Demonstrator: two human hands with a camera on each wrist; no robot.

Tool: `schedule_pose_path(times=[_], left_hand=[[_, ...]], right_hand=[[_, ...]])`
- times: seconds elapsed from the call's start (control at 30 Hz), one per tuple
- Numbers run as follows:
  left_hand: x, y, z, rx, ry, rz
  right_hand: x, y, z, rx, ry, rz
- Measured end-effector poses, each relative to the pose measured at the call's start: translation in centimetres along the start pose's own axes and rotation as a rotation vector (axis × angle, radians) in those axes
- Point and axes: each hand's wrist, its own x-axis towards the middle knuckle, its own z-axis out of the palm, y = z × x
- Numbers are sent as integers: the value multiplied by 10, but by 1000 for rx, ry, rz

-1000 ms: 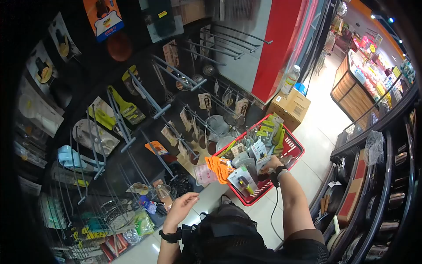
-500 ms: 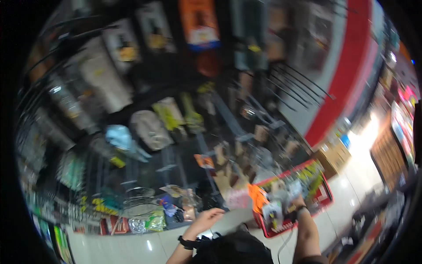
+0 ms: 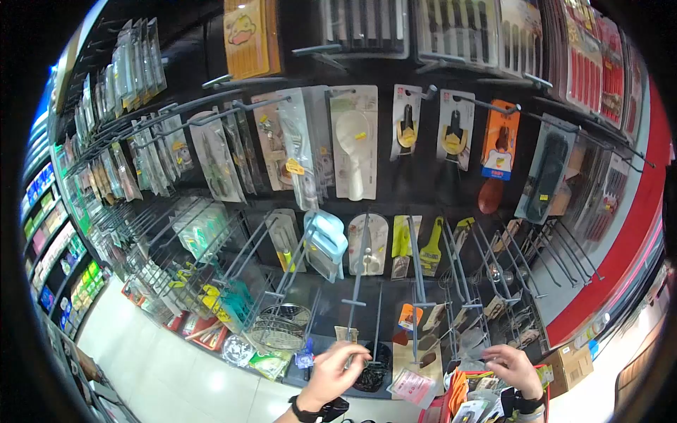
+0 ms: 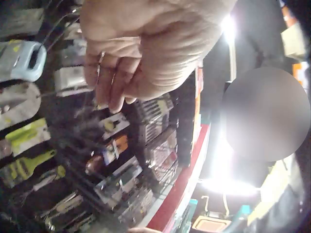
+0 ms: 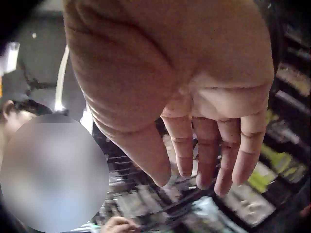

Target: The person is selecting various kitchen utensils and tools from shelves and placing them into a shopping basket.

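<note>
Left hand (image 3: 334, 374) empty, fingers loosely bent, left of red shopping basket (image 3: 443, 410); right hand (image 3: 515, 369) empty, fingers relaxed, over basket.

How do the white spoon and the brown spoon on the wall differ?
The white spoon hangs with its bowl at the top; the brown spoon has its bowl at the bottom. The white spoon lies within its pale card, while the brown spoon's bowl sticks out below its orange card. Both hang on display.

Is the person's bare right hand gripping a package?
No, the bare right hand is open, its fingers loosely extended and nothing in its palm.
</note>
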Motion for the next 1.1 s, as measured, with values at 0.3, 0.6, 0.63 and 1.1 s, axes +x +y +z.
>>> schedule_pose_path(times=[0.3,0.6,0.63,1.1], left_hand=[[42,-48,-71,716,212,-24],[40,-75,-69,613,233,58],[40,-79,-70,603,240,70],[41,-75,-81,549,157,99]], right_hand=[[70,-215,26,635,-236,-487],[281,-299,107,564,-52,-402],[294,-308,116,559,-3,-386],[401,-315,127,524,-266,-467]])
